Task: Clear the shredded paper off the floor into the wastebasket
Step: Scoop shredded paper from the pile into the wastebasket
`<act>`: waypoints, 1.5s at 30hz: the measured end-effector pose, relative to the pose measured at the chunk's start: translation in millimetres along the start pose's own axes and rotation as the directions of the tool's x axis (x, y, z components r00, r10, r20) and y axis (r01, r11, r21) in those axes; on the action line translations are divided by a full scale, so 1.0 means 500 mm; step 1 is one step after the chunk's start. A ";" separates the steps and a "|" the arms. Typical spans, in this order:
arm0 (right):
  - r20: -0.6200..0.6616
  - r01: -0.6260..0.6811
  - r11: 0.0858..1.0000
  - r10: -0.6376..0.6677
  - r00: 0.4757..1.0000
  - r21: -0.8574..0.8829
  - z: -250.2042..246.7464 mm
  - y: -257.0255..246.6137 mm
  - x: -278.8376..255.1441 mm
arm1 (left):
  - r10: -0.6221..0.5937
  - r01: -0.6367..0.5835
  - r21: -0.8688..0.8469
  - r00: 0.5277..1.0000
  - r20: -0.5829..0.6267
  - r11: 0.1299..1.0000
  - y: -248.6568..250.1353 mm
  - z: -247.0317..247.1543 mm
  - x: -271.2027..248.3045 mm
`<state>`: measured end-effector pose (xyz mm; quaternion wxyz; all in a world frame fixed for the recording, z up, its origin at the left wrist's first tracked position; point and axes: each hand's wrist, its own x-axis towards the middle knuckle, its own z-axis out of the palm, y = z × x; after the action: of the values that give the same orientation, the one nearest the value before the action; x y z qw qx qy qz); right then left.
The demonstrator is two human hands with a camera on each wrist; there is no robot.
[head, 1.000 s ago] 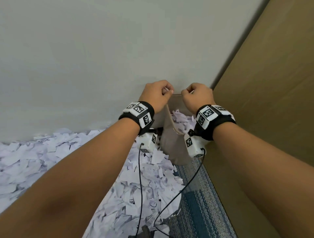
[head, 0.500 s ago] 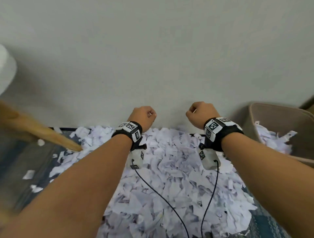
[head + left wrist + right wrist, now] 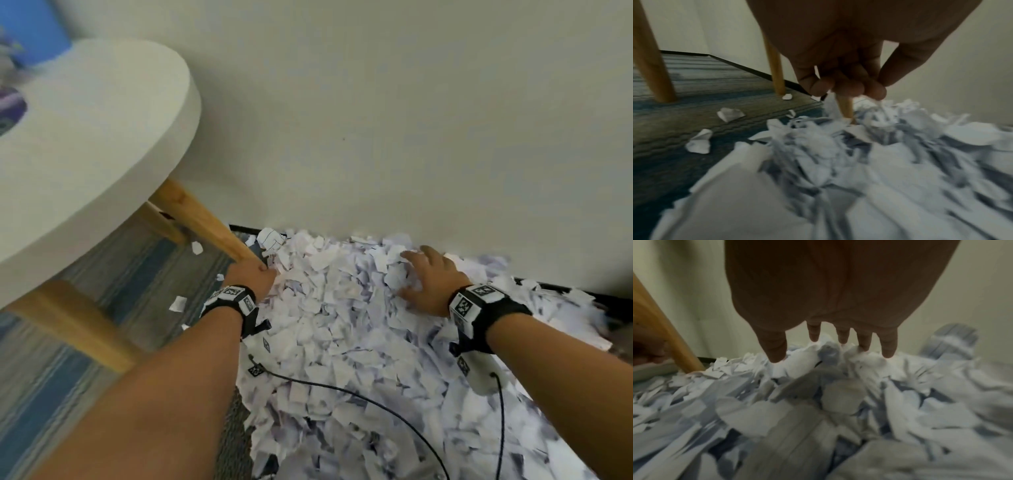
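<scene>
**Both hands down on the paper heap**

Shredded paper point(image 3: 342, 329) is heaped on the carpet point(image 3: 113, 260) vs. the far wall. Right hand point(image 3: 433, 279) spread flat on it, fingers point(image 3: 865, 341) wide. Left hand point(image 3: 251, 277) curled at the heap's left edge by the table leg point(image 3: 205, 222); can't tell if it holds scraps. Light, loose stuff, prob. spills: scoop from both sides. Wastebasket not in view.

I note matt torn paper point(image 3: 342, 308), ribbed woven carpet point(image 3: 113, 274), smooth light-wood legs point(image 3: 202, 222), matt white tabletop point(image 3: 102, 137).
</scene>
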<state>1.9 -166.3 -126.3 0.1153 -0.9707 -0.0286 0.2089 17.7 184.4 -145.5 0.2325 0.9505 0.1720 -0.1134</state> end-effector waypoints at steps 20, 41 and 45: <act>0.229 0.027 0.966 0.034 0.973 -0.257 0.170 -0.079 0.069 | -0.104 0.096 0.381 0.995 0.000 0.920 -0.218 0.023 0.268; 0.234 0.068 0.960 -0.002 0.972 -0.272 0.151 -0.077 0.059 | -0.155 0.200 0.280 0.972 -0.175 0.939 -0.172 0.091 0.018; 0.244 0.103 0.950 -0.029 0.969 -0.296 0.144 -0.062 0.049 | -0.309 0.364 0.226 0.919 -0.245 0.903 -0.221 0.037 0.050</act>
<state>-5.6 -118.0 -192.8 -0.0340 -0.9433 -0.1071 0.3122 -4.1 274.3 -213.3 0.0604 0.9352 0.3404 -0.0765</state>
